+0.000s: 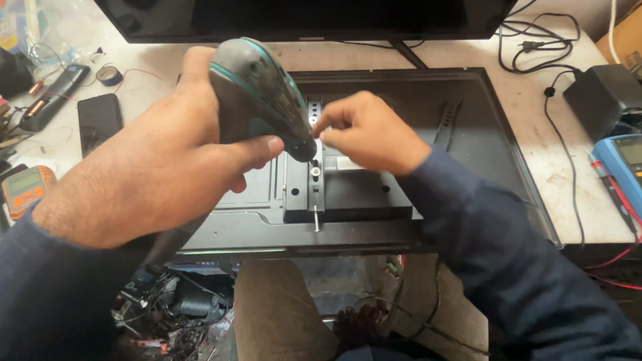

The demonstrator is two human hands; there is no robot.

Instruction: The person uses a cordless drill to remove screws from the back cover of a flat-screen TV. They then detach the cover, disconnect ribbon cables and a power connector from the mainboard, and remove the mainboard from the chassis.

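Note:
My left hand (154,167) grips a dark grey and teal cordless screwdriver (261,93), its tip pointing down at a metal wall-mount bracket (315,180). My right hand (368,130) pinches something small at the tool's tip, above a screw in the bracket; the pinched item is hidden by the fingers. The bracket stands on the black back panel of a flat television (428,220) that lies face down on the bench. A second bracket strip (449,120) lies further right on the panel.
Another black screen (301,17) stands at the back. A phone (99,117), a remote (53,93) and an orange meter (27,187) lie left. A blue multimeter (625,157), a black adapter (602,93) and cables sit right. Tangled wires lie on the floor below.

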